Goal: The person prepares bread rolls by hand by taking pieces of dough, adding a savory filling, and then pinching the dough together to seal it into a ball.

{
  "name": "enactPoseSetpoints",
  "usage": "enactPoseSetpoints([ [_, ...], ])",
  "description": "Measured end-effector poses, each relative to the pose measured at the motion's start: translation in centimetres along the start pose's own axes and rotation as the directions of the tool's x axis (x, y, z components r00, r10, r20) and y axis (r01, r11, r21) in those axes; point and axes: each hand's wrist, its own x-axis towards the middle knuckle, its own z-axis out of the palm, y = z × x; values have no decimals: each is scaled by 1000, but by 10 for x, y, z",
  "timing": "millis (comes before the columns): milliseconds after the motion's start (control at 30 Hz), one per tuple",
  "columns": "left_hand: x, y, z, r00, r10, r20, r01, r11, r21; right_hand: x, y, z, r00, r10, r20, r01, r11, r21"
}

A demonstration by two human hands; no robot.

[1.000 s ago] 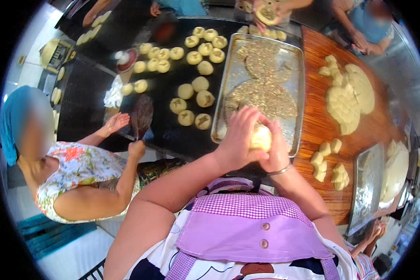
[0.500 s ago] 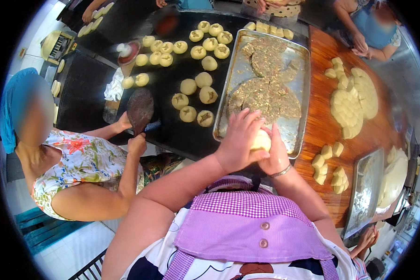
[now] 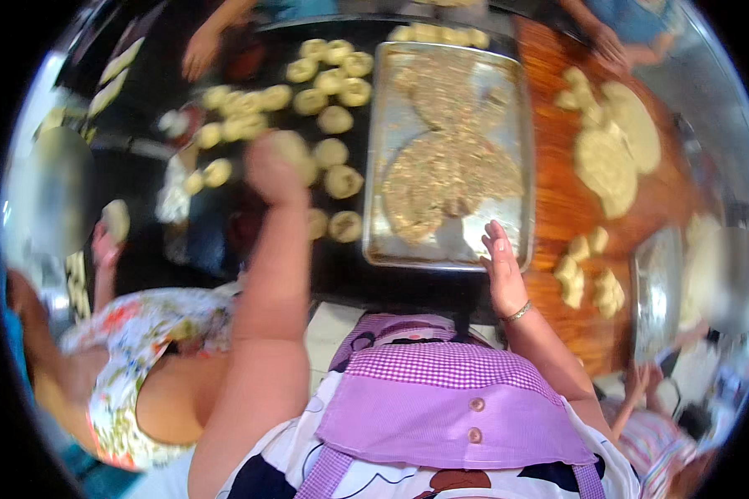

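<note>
The left hand (image 3: pixel 273 170) is stretched far forward over the dark desk (image 3: pixel 225 241), fingers curled around a pale round ball of dough (image 3: pixel 293 150), among the rows of shaped pale dough rounds (image 3: pixel 333 83). The forearm runs nearly straight up the picture. The right hand (image 3: pixel 501 262) is released, fingers flat and together, resting at the near right corner of the shallow metal tray (image 3: pixel 374 166) spread with brown crumbly filling (image 3: pixel 449 166).
</note>
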Motion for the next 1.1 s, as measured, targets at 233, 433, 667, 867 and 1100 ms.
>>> enactPoseSetpoints([
  [233, 63, -182, 44, 506, -601, 619, 624, 750, 218, -65, 82, -135, 634, -81, -769, -59, 987, -152],
  [433, -8, -61, 61, 770, -193, 608, 217, 976, 35, -85, 150, -188, 462, -269, -845, -461, 741, -488],
  [667, -125, 69, 21, 620, 137, 772, -13, 986, -165, -41, 144, -218, 550, 23, -835, -601, 705, -376],
  [867, -166, 100, -10, 501, 124, 856, 45, 985, -169, -103, 154, -198, 640, 194, -744, -305, 952, -14],
  [1100, -191, 139, -7, 345, 286, 894, 36, 948, -317, -141, 178, -177, 705, -197, -681, -309, 779, -546],
])
